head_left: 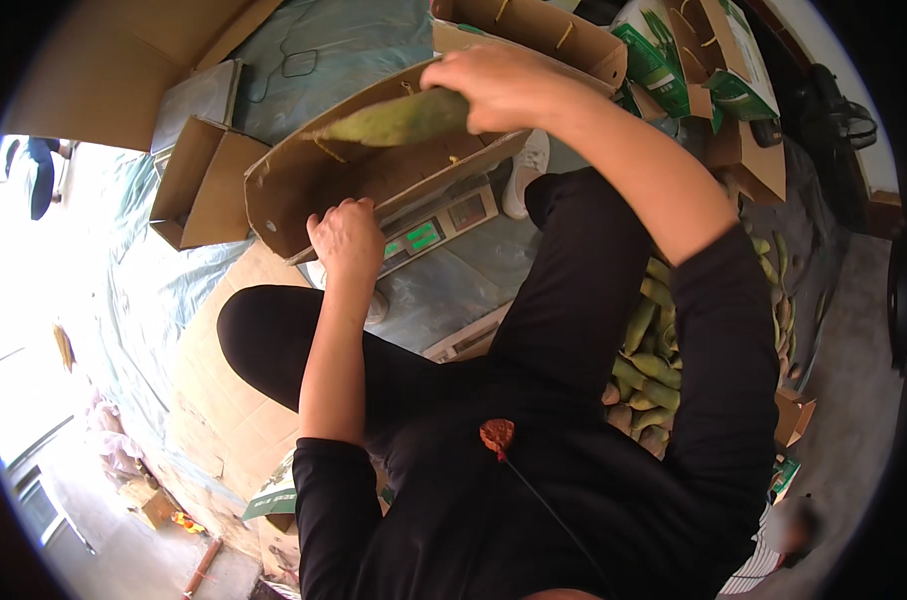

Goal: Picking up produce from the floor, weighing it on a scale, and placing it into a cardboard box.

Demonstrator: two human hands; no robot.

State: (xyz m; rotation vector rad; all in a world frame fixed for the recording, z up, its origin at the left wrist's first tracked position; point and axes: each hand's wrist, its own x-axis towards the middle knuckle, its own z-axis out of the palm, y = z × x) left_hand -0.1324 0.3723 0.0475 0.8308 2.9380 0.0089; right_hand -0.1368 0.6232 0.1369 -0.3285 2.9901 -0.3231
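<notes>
A long, tapered green radish (392, 120) is in my right hand (489, 85), whose fingers close around its thick end. Its thin tip points left, over the inside of a long open cardboard box (279, 205). My left hand (347, 238) grips the near rim of that box, fingers curled over the edge. The box stands on a scale (459, 220) with a lit green display. Rope loops hang along the box's inner walls. Whatever lies at the bottom of the box is mostly hidden.
Many green radishes (659, 375) lie heaped at my right, beside my leg. More cardboard boxes (564, 35) stand at the far side, some green and white (654, 55). A small open carton (209, 185) sits left of the long box. Plastic sheeting (324, 50) covers the floor.
</notes>
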